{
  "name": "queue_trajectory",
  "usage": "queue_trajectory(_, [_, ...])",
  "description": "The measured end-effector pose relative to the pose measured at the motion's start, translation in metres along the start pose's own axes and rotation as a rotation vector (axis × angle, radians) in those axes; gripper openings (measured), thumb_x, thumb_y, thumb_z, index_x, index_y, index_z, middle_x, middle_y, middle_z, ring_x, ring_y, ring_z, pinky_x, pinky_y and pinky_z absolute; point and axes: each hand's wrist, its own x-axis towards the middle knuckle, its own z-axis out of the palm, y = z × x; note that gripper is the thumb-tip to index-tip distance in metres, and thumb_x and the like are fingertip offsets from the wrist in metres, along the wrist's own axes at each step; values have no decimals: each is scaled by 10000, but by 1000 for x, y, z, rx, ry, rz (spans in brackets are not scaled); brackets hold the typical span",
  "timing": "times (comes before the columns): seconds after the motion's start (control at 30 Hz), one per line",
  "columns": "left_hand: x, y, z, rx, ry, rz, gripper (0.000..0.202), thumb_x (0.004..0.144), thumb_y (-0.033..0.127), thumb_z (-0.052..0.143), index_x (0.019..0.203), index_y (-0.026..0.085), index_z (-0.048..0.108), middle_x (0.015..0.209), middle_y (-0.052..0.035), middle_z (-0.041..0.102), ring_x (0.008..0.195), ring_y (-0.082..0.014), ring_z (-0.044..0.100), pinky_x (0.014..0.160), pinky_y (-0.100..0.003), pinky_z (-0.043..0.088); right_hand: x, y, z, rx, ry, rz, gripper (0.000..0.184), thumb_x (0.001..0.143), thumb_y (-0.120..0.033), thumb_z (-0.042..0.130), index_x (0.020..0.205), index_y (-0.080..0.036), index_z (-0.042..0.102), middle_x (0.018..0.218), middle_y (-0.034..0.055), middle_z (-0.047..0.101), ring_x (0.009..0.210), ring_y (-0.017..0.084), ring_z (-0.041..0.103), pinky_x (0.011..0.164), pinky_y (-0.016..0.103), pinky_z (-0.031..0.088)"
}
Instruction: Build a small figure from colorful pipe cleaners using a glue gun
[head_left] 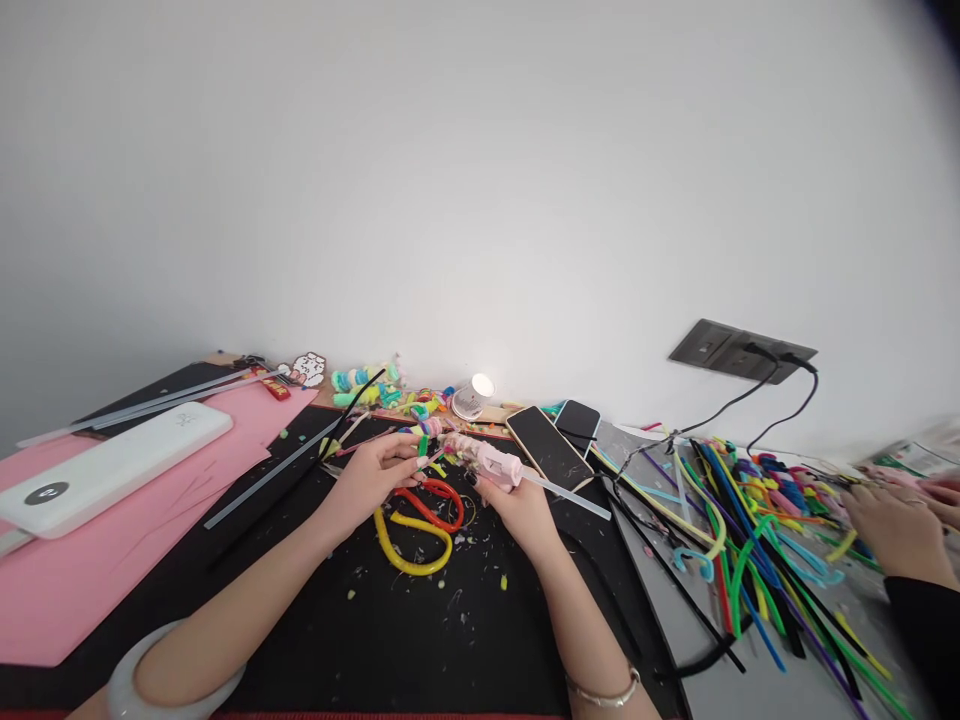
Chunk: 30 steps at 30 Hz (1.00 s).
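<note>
My left hand [375, 475] is closed on a small piece made of coloured pipe-cleaner bits [429, 432], held over the black mat [420, 620]. My right hand [517, 500] grips a pink glue gun [491, 462] with a clear glue stick [574, 495] sticking out behind; its nozzle points left and touches the small piece. Under my hands lie a bent yellow pipe cleaner [409, 545] and a red one [435, 505].
A white power bank [105, 470] lies on pink paper [67, 580] at left, with clear glue sticks [262, 480] nearby. Two phones [559, 435] lie at the back. A heap of coloured pipe cleaners [757, 540] covers the right, where another person's hands [900, 520] work. Cables run to a wall socket [739, 350].
</note>
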Motion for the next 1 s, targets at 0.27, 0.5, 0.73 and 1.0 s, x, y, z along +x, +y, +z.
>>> queue_trajectory(0.27, [-3,6,2,50,5,3,363,635,362,768,921,168,653,870,-55,735,841,-244,726,830,-409,604,-1,7,0,94,19,-91,119,726,-310,694,613,-346,683,523,24,656,517,212,633,410,312,410])
queue_trajectory(0.5, [-2,5,3,31,21,3,385,630,408,780,905,168,659,853,-44,734,845,-243,727,827,-404,609,-1,3,-1,184,28,-104,98,706,-377,719,618,-361,677,483,17,638,474,216,622,367,311,402])
queue_trajectory(0.73, [-2,5,3,33,16,6,384,626,400,782,901,165,652,849,-43,725,865,-245,723,827,-390,608,0,5,-1,134,37,-120,79,703,-368,720,632,-364,685,490,14,642,476,220,627,369,320,408])
queue_trajectory(1.0, [-2,4,2,69,34,14,350,630,374,773,890,173,653,862,-46,718,894,-249,715,825,-389,607,-1,9,-1,80,-5,-118,119,752,-322,690,643,-368,673,517,16,647,546,240,667,396,333,407])
